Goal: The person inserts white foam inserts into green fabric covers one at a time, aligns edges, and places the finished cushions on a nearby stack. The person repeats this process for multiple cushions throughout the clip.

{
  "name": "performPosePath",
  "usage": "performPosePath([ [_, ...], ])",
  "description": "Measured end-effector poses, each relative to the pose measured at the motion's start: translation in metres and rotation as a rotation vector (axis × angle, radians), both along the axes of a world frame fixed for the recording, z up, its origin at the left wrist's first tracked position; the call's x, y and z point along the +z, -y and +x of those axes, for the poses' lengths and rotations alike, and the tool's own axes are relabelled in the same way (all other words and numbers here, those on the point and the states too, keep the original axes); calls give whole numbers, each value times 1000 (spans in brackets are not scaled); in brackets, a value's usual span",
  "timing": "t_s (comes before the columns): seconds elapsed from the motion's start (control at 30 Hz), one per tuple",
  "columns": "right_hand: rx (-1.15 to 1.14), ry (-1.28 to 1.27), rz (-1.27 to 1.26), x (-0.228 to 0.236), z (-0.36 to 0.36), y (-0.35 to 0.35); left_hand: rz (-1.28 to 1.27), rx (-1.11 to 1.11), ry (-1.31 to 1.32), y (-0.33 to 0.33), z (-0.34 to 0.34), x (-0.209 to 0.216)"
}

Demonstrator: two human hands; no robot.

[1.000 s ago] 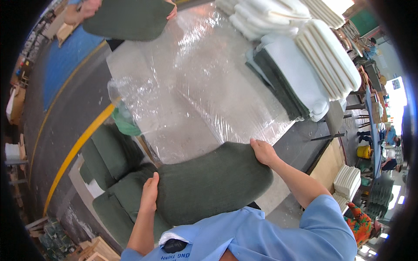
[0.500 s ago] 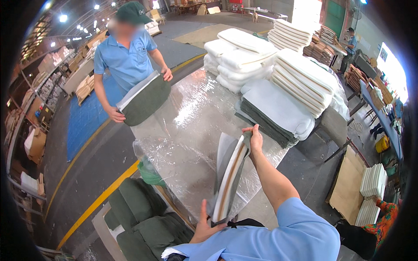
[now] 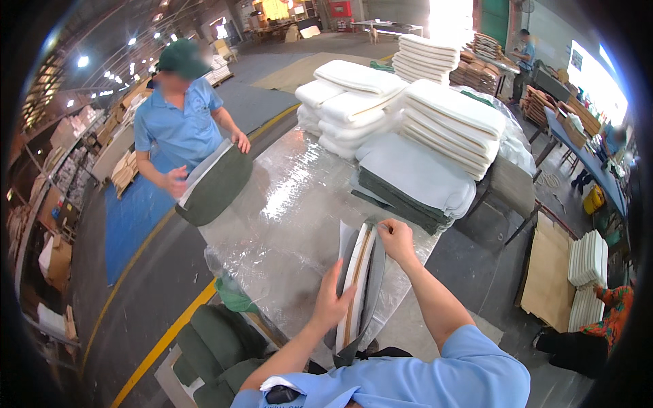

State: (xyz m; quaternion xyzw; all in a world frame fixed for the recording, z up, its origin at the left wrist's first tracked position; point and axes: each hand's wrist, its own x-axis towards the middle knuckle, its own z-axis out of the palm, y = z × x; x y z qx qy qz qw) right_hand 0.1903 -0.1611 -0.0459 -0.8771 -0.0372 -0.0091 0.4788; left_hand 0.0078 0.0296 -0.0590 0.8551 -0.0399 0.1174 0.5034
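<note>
The cushion [image 3: 359,266], at first held broad face up over the tabletop's [image 3: 292,234] near edge, is now standing on its narrow side there, showing a white and brown strip. The left hand [image 3: 330,299] is lying along its left side, having left the near end. Gray fabric [image 3: 373,292] is splaying farther out on the right. By the tabletop's far left edge, a co-worker's right hand [image 3: 175,182] is blurring beside the green panel [image 3: 223,187] it was gripping.

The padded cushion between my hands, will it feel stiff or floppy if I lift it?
The padded cushion will probably stay fairly stiff, since a brown layer runs lengthwise between its white padding. Its gray fabric edges may flop, since they splay outward.
</note>
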Motion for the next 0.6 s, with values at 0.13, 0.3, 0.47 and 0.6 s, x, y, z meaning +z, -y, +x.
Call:
performPosePath([
  [0.13,-26,10,63,0,6,-1,24,-54,89,7,109,7],
  [0.3,119,-355,29,11,16,10,119,-89,-39,18,173,3],
  [0.47,323,-62,-135,-5,25,27,55,-211,-136,34,204,-4],
  [0.6,386,-65,-138,-5,20,21,-124,-243,-110,27,211,-20],
])
